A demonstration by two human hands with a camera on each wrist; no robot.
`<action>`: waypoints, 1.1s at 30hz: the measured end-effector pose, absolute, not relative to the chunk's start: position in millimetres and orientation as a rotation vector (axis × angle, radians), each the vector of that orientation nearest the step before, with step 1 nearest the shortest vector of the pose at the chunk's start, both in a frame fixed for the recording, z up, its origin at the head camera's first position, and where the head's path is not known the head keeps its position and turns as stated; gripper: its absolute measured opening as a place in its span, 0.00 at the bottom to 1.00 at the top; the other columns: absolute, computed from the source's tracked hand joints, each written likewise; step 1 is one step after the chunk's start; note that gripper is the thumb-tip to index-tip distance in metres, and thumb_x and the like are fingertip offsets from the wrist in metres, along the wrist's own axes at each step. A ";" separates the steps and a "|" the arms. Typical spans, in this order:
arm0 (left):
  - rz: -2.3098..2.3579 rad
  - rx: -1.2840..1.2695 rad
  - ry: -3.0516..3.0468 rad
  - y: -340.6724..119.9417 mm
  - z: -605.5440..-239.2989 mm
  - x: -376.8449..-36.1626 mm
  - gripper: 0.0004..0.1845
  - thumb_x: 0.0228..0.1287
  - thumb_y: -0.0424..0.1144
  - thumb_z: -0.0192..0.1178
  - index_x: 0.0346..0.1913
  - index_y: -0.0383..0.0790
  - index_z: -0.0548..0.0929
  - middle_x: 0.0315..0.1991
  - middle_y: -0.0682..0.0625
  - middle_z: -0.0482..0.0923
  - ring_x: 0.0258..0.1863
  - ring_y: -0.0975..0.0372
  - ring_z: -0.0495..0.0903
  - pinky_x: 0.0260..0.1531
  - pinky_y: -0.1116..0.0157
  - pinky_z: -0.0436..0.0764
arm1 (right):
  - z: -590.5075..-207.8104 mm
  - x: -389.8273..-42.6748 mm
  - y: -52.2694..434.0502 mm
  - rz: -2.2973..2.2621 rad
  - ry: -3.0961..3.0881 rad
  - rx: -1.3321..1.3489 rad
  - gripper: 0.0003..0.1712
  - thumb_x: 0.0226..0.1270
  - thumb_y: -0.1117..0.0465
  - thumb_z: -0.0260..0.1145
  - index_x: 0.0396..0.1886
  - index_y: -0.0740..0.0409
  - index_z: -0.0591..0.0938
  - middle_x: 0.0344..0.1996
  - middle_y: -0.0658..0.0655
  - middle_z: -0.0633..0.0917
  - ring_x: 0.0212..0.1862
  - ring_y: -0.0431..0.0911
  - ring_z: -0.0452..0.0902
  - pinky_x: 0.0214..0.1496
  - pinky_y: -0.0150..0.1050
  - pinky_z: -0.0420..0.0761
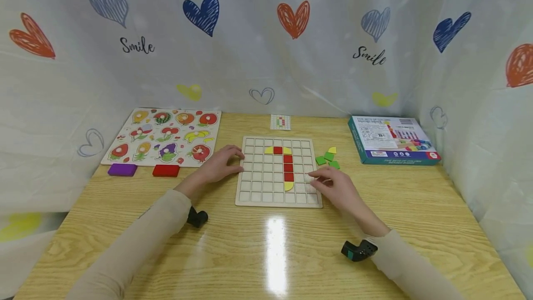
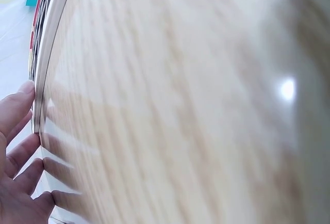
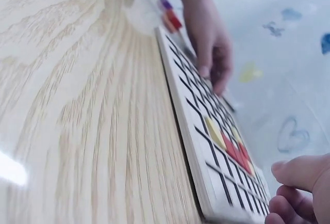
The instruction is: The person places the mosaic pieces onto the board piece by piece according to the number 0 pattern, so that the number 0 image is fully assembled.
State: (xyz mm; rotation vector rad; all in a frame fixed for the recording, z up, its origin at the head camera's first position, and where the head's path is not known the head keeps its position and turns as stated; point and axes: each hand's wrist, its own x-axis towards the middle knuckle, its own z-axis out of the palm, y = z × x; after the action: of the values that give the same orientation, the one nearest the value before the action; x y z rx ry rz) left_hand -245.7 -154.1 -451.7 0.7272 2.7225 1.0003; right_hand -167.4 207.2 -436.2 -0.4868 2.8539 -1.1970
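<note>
Grid board point(image 1: 278, 171) lies flat in the middle of the wooden table point(image 1: 266, 253), with a broad bare stretch of tabletop between it and the near edge. The left hand point(image 1: 218, 165) rests against the board's left edge, fingers fairly straight and touching the rim, holding nothing. The right hand point(image 1: 331, 188) sits at the board's right edge near the lower corner, fingers curled inward; whether they pinch a piece cannot be told. Within the grid a column of red tiles point(image 1: 288, 166) runs down the middle, ending in a yellow quarter piece point(image 1: 289, 186), with yellow pieces beside the top red square. Just right of the board lie loose green tiles point(image 1: 327, 159). Farther back sit a pattern card point(image 1: 280, 122), a fruit puzzle point(image 1: 164, 136) at left and a game box point(image 1: 391, 140) at right.
</note>
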 end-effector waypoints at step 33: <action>1.020 0.725 2.696 -155.1 -447.9 -243.4 0.17 0.65 0.40 0.65 0.54 0.37 0.79 0.65 0.39 0.68 0.67 0.46 0.63 0.68 0.48 0.61 | -449.2 -128.7 266.6 -0.992 2.982 -0.331 0.24 0.61 0.57 0.72 0.55 0.63 0.82 0.45 0.59 0.81 0.42 0.48 0.75 0.41 0.42 0.76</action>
State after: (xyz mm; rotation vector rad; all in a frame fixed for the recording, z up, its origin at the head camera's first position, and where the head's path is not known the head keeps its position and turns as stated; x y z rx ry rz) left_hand -243.4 -155.1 -447.9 0.7252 2.6958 1.0203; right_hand -128.7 266.6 -449.2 -0.3311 2.9818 -0.9920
